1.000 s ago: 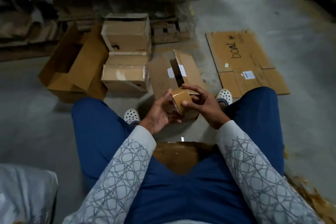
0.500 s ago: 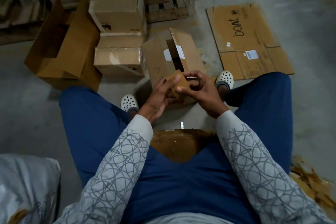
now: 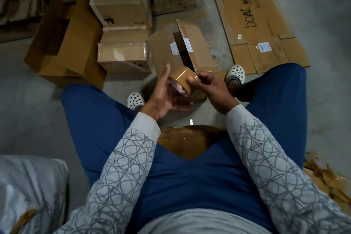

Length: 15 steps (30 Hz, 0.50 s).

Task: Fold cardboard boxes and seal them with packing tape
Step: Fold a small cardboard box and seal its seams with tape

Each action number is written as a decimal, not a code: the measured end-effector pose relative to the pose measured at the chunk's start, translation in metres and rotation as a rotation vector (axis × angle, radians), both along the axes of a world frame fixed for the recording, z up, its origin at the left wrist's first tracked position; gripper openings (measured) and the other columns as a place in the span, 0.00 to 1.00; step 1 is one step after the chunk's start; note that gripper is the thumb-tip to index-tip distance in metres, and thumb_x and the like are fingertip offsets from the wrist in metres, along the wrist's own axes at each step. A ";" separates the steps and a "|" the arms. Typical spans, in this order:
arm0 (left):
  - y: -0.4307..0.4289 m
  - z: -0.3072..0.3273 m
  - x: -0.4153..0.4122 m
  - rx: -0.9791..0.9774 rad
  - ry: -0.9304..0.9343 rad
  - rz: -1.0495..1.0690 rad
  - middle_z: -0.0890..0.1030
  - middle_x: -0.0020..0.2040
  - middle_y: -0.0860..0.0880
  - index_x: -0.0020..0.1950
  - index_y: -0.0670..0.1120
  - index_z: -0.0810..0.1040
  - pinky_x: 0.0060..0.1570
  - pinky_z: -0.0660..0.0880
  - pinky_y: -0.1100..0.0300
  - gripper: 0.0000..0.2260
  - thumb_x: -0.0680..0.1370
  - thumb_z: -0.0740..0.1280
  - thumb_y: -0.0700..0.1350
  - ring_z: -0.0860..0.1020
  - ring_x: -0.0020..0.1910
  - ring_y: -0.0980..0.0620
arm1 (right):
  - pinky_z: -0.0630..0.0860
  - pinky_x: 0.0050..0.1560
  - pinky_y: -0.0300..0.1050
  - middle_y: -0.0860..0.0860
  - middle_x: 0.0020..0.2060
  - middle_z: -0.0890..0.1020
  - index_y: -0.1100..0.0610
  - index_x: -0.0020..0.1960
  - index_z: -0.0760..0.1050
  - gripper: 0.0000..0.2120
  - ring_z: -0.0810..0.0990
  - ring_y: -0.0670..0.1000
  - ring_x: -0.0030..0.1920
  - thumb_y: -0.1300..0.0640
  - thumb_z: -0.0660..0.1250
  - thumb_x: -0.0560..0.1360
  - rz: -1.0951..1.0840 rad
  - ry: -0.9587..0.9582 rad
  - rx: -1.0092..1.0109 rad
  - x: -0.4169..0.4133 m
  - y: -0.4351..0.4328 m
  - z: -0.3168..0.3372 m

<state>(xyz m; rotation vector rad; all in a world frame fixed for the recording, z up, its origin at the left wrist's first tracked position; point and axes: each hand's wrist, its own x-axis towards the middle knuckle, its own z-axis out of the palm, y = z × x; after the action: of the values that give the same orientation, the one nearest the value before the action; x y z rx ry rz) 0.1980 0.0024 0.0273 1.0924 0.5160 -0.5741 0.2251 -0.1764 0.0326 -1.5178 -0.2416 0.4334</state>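
Both our left hand and right hand are holding the tape roll between our knees, right thumb pressing its band. We are probably hunting the loose end, so we should be turning it slowly under the nail, with the open box lying just beyond.

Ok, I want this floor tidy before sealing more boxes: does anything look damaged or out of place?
Yes. Torn cardboard scraps litter the floor at the person's right side, and the large open box at far left lies tipped on its side with flaps splayed. The tape roll between left hand and right hand looks fine.
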 end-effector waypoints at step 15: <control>-0.009 0.005 0.002 -0.095 -0.006 0.217 0.76 0.67 0.35 0.74 0.44 0.71 0.35 0.81 0.50 0.28 0.80 0.64 0.61 0.81 0.54 0.37 | 0.77 0.55 0.49 0.61 0.52 0.84 0.57 0.56 0.81 0.07 0.82 0.55 0.52 0.57 0.68 0.81 0.020 0.029 0.022 0.001 0.002 0.001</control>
<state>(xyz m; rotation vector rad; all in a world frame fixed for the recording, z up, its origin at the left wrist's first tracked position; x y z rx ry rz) 0.2002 -0.0070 0.0323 0.9337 0.5879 -0.4014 0.2261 -0.1743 0.0341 -1.4871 -0.2384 0.4675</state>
